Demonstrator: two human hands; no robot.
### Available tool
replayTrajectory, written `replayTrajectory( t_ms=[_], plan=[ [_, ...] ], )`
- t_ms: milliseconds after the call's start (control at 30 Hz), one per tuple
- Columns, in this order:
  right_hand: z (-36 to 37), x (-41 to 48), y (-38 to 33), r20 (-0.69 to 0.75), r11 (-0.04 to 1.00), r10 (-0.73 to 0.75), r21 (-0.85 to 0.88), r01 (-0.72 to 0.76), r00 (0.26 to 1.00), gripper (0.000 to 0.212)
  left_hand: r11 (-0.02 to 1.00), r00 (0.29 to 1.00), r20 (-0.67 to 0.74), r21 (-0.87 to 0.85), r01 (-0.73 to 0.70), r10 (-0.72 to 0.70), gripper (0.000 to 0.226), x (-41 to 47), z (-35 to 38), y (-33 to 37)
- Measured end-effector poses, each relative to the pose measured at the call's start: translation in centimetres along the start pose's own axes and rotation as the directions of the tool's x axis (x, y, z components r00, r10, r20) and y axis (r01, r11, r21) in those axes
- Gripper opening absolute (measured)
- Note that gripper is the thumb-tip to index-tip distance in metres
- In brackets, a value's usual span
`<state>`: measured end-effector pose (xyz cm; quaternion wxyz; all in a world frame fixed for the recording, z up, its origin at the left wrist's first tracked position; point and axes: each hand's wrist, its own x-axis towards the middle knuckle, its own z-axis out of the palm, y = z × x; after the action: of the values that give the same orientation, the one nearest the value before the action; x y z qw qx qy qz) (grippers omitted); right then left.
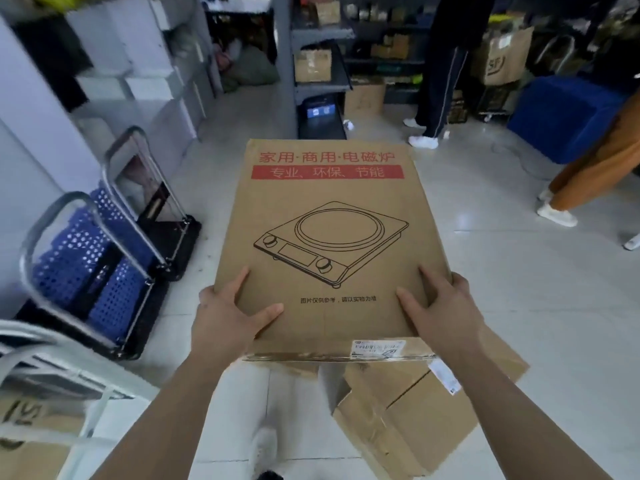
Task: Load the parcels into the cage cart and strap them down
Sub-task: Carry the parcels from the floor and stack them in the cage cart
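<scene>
A large flat cardboard parcel (325, 216) with red print and a line drawing of a cooktop is held level in front of me, above the floor. My left hand (228, 317) grips its near left corner, thumb on top. My right hand (440, 306) grips the near right edge the same way. Below it, on the floor at my feet, lies another taped cardboard parcel (412, 414) with a white label. A silver cage cart frame (45, 362) shows at the lower left with a brown box (24, 441) inside it.
Two folding platform trolleys (114, 258) with blue perforated decks stand at the left by the wall. Shelves with boxes (315, 64) fill the back. A person in dark trousers (440, 84) stands behind, another in orange trousers (595, 168) at right, beside a blue bin (561, 116).
</scene>
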<state>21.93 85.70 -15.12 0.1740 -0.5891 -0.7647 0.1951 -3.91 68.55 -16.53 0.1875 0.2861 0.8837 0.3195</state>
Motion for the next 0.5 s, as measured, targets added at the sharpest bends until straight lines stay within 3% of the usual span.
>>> replayTrajectory(
  t_ms=[233, 500],
  plan=[
    [2.8, -2.7, -8.8, 0.117, 0.953, -0.301, 0.062, 0.296, 0.946, 0.062, 0.976, 0.942, -0.258, -0.07, 0.204, -0.216, 0.092, -7.6, -7.1, -7.5],
    [6.9, -10.0, -20.4, 0.204, 0.822, -0.569, 0.135, 0.553, 0.797, 0.063, 0.915, 0.791, -0.459, -0.207, 0.347, -0.404, 0.092, -16.3, -15.7, -15.8]
  ],
)
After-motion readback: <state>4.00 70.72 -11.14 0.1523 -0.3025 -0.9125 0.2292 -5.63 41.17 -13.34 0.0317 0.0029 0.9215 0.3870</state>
